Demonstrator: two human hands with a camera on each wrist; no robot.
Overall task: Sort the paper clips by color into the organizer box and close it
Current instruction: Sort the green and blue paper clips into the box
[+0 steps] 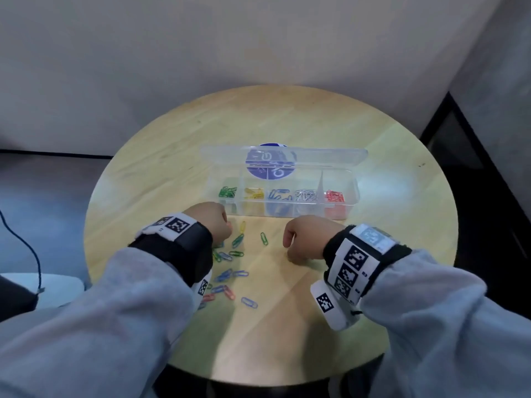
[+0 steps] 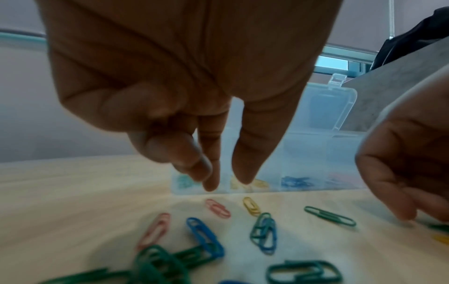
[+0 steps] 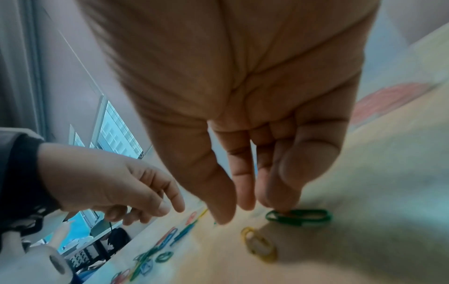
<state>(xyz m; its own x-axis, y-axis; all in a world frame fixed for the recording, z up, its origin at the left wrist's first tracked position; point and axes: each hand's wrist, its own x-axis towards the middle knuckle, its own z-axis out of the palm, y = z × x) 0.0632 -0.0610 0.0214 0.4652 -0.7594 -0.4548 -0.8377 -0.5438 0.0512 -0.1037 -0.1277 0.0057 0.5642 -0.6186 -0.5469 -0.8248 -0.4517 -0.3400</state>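
Observation:
The clear organizer box (image 1: 349,209) stands open at mid table, its lid (image 1: 330,156) tipped back; its compartments hold green, yellow, blue, silver and red clips. Loose paper clips (image 1: 230,255) lie scattered in front of it. My left hand (image 2: 226,184) hovers over them near the box's left end, fingers pointing down and holding nothing. My right hand (image 3: 250,213) reaches down to the table on the right. Its fingertips (image 3: 279,205) touch one end of a green clip (image 3: 306,217), the thumb held apart. A yellow clip (image 3: 260,245) lies just beside it.
The round wooden table (image 1: 388,139) sits in a corner, with walls behind and to the right. A blue round sticker (image 1: 270,168) shows through the box lid. A dark cable (image 1: 26,242) hangs off to the left.

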